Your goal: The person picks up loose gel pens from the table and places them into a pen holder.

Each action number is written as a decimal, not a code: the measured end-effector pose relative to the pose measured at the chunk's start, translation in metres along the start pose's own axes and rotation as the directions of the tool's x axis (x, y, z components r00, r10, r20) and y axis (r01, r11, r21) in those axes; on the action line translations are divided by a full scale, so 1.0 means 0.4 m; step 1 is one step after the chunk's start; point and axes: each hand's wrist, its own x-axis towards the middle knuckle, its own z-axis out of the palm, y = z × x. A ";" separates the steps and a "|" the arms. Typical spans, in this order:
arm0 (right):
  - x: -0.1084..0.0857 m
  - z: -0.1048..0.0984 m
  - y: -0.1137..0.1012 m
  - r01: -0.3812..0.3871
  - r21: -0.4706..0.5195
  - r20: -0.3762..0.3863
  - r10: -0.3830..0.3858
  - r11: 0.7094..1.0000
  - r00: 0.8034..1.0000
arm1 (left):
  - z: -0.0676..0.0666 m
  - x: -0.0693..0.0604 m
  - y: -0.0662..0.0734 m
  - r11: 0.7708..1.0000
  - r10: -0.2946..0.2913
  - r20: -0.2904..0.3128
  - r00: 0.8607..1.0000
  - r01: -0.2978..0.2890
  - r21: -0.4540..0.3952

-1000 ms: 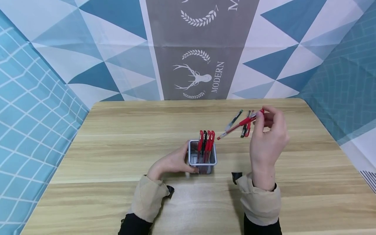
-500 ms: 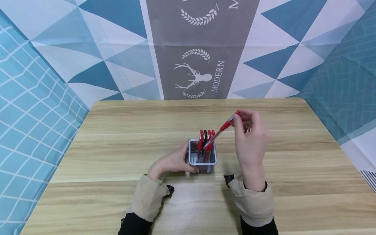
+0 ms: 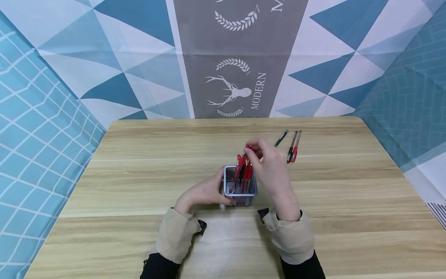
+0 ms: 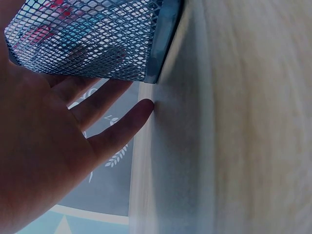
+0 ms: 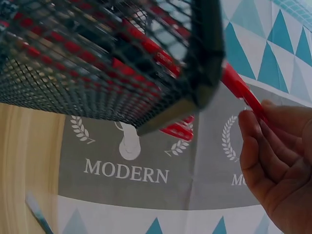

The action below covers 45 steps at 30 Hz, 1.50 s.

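Observation:
A mesh pen holder [image 3: 244,201] stands on the table with several red pens and a black one upright in it. The left hand [image 3: 205,190] grips its left side, thumb at the front; in the left wrist view the left hand [image 4: 53,131] lies against the mesh [image 4: 92,44]. Above the holder, the right hand [image 3: 273,166] pinches the top of a red pen, whose lower part is down among the others. In the right wrist view, thumb and fingers of the right hand [image 5: 280,151] hold the red pen [image 5: 236,83] beyond the holder's rim [image 5: 209,53].
Right of the holder, towards the back of the wooden table [image 3: 122,174], lie a dark green pen [image 3: 281,138], a black pen [image 3: 290,149] and a red pen [image 3: 296,148]. A patterned cloth [image 3: 240,38] hangs behind the table's back edge.
The right hand has moved left from above the loose pens to the holder, and the red pen has gone from slanting in the air to steeper, its lower end inside. The left hand has stayed still.

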 end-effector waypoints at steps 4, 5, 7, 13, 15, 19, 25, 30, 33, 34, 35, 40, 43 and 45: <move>-0.001 0.014 0.000 0.025 -0.001 0.064 -0.025 1.000 0.998 | -0.001 0.000 0.000 1.000 0.003 0.005 1.000 -0.003 -0.012; -0.001 0.018 0.001 0.031 -0.001 0.076 -0.031 1.000 0.997 | -0.001 0.000 0.000 1.000 0.004 0.006 1.000 -0.004 -0.016; -0.002 0.025 0.002 0.035 0.000 0.102 -0.035 0.999 0.994 | -0.001 0.001 -0.001 1.000 0.002 0.007 1.000 -0.002 -0.022; -0.004 0.042 0.004 0.031 -0.030 0.171 -0.026 0.999 0.985 | -0.001 0.003 -0.004 1.000 0.004 0.009 1.000 -0.004 -0.022; -0.004 0.046 0.004 0.022 -0.047 0.189 -0.013 0.999 0.982 | -0.001 0.003 -0.004 1.000 0.006 0.009 1.000 -0.005 -0.019; -0.006 0.054 0.003 0.012 -0.073 0.212 0.004 0.997 0.977 | -0.001 0.003 -0.005 1.000 0.008 0.010 1.000 -0.007 -0.017; -0.008 0.063 -0.003 0.027 -0.115 0.214 -0.001 0.993 0.977 | -0.001 0.001 -0.006 1.000 0.012 0.006 1.000 -0.012 -0.003; -0.010 0.067 -0.009 0.026 -0.144 0.205 0.004 0.989 0.979 | 0.000 0.001 -0.006 1.000 0.024 0.004 1.000 -0.024 -0.006; -0.011 0.070 -0.010 0.032 -0.157 0.201 0.000 0.987 0.980 | 0.000 0.001 -0.006 0.999 0.033 0.004 0.999 -0.033 -0.011; -0.012 0.071 -0.010 0.034 -0.160 0.200 -0.001 0.987 0.980 | 0.000 0.001 -0.005 0.999 0.034 0.004 0.999 -0.034 -0.011; -0.013 0.071 -0.010 0.036 -0.160 0.199 -0.003 0.987 0.980 | 0.000 0.002 -0.005 0.999 0.035 0.004 0.999 -0.035 -0.013; -0.015 0.075 -0.007 0.049 -0.170 0.185 -0.017 0.984 0.983 | 0.000 0.003 -0.006 0.999 0.029 0.009 1.000 -0.028 -0.019; -0.015 0.077 -0.005 0.052 -0.180 0.187 -0.018 0.982 0.982 | -0.006 -0.009 0.032 1.000 0.012 0.020 1.000 -0.012 -0.025; -0.015 0.077 -0.006 0.046 -0.184 0.193 -0.010 0.982 0.981 | -0.008 -0.013 0.047 1.000 -0.001 0.025 1.000 0.002 -0.030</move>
